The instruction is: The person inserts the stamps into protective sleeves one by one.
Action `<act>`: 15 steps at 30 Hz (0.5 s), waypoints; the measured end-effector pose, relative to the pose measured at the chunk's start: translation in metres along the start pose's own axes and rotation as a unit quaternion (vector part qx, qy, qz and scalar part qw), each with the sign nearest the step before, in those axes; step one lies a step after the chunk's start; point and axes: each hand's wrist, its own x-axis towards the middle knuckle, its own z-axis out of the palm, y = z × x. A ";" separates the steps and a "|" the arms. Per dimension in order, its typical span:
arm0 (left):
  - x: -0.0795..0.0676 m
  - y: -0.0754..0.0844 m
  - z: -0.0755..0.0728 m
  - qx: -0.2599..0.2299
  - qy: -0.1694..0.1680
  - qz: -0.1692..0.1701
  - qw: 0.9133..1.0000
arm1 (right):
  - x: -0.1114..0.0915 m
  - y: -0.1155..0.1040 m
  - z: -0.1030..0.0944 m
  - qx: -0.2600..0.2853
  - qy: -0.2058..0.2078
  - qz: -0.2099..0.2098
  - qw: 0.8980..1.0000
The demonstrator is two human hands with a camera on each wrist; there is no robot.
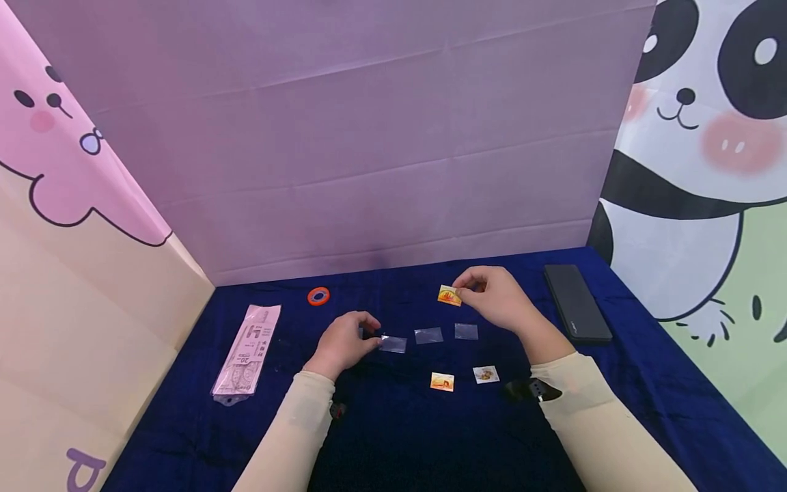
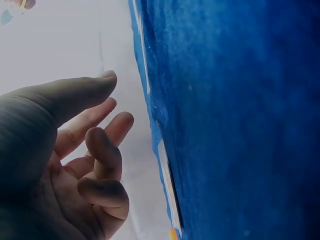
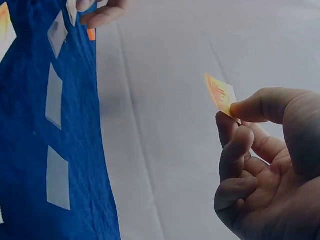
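My right hand (image 1: 494, 297) pinches a small yellow picture card (image 1: 449, 295) by its edge, between thumb and index finger, raised over the cloth. The right wrist view shows the card (image 3: 219, 95) with a red and orange print. My left hand (image 1: 346, 342) is relaxed, thumb and fingers apart with nothing between them, beside the leftmost clear plastic piece (image 1: 393, 344). To its right lie a second clear piece (image 1: 428, 335) and a third clear piece (image 1: 466, 331). Nearer me are an orange-printed card (image 1: 442, 382) and a white printed card (image 1: 486, 374).
A pink package (image 1: 248, 352) lies at the left of the dark blue cloth (image 1: 393, 437). An orange ring-shaped roll (image 1: 318, 296) is near the back. On the right lies a black flat case (image 1: 576, 303). A mauve curtain (image 1: 393, 137) hangs behind.
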 end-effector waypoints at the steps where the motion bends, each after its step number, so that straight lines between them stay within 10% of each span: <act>1: 0.000 0.000 0.000 0.000 -0.001 0.000 1.000 | 0.000 0.000 -0.002 0.000 0.004 0.000 1.000; 15: 0.000 0.002 0.005 0.004 -0.027 -0.001 1.000 | -0.002 -0.001 -0.020 0.010 0.020 0.013 1.000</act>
